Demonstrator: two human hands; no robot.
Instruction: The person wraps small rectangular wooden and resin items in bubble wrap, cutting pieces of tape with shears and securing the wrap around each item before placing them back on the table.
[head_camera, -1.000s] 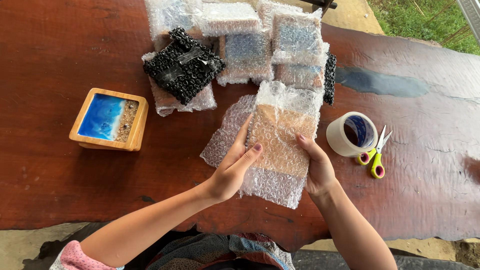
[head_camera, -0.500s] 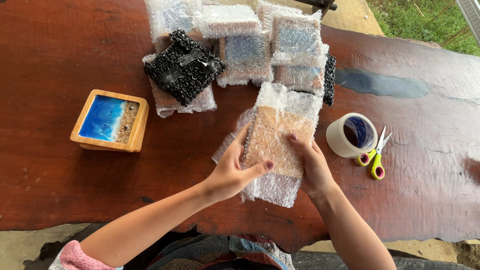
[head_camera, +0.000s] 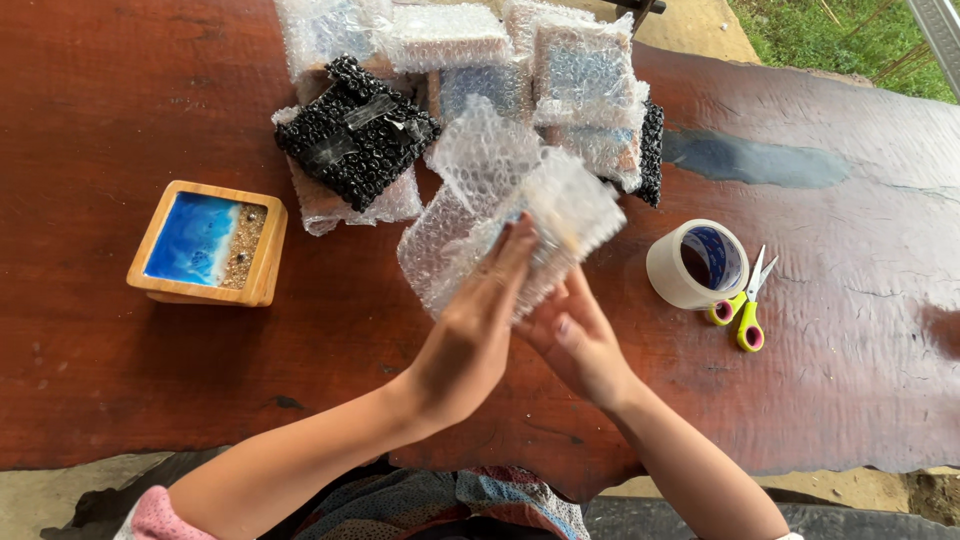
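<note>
Setting: outdoor spot, dark red wooden table (head_camera: 150, 400) with a grey-blue streak toward its far right; grass beyond the far edge.
Landmark: tape roll (head_camera: 697, 264), cream-coloured, standing on the table right of centre.
Held item: bubble-wrapped bundle (head_camera: 505, 215), lifted off the table and tilted, left of the tape roll, with loose clear wrap flaring up and to the left.
Left hand (head_camera: 470, 335): flat against the near face of the bundle, fingers pressed upward along the wrap, gripping it from the left.
Right hand (head_camera: 575, 345): under and behind the bundle's lower right edge, palm up, fingers supporting it; how tightly they curl is hidden by the wrap.
Scissors (head_camera: 745, 305): yellow handles with pink inside, lying just right of the tape roll, touching or nearly touching it.
Wrapped stack (head_camera: 560, 80): several pieces in clear bubble wrap, piled at the far edge, up and left of the tape roll, directly behind the held bundle.
Black packet (head_camera: 355, 130): black bubble wrap, taped, resting tilted on the stack's left side.
Wooden coaster (head_camera: 208, 243): square frame with blue and sandy inlay, unwrapped, far left of the tape roll, well apart from both hands.
</note>
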